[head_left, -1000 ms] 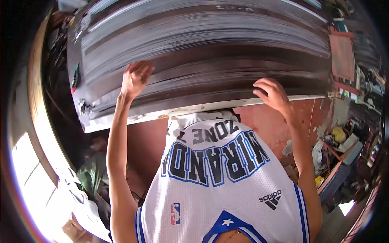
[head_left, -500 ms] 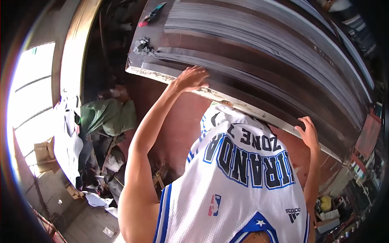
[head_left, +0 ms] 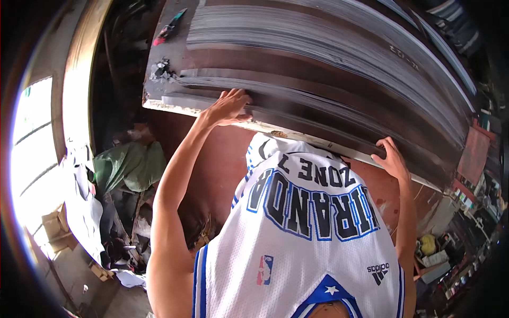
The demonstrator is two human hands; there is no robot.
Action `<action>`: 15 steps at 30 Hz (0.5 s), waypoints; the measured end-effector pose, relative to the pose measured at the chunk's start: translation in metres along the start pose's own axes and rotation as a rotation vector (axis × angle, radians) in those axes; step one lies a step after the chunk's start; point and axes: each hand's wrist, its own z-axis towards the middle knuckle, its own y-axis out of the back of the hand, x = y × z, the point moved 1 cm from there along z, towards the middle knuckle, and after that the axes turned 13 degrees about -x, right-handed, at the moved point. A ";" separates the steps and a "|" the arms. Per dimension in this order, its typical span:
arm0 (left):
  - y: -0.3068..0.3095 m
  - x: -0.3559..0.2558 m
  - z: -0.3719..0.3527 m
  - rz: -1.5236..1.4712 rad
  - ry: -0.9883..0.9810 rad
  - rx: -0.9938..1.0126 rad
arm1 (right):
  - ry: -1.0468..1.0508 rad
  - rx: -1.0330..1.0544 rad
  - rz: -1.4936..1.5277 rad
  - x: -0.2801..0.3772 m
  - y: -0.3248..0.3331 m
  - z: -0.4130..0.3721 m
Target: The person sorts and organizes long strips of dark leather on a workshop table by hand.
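Observation:
My left hand lies across the near edge of the dark worktable, with its fingers on a dark strip of sheet material and its thumb lower, by the worn white table edge. Further right, my right hand rests by the same edge, thumb and fingers apart. Stacked dark sheets with grey streaky edges cover much of the tabletop. A teal and red cutter-like tool lies at the table's left end, near a small heap of dark scraps.
My white jersey is close against the table edge. To the left are a green sack, cloth scraps, cartons and a bright barred window. Cluttered shelves with small items stand at the right.
The camera view has turned slightly, so the table's left end appears lower and its right end higher. Both hands stay at the near edge, with little visible movement against the table.

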 end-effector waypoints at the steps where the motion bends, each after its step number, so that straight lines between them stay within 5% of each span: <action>1: 0.001 -0.001 -0.002 -0.007 -0.016 0.006 | -0.017 -0.004 -0.005 -0.002 -0.001 -0.002; 15: 0.006 -0.011 -0.006 -0.040 -0.022 -0.056 | -0.013 -0.090 0.004 -0.011 -0.008 -0.015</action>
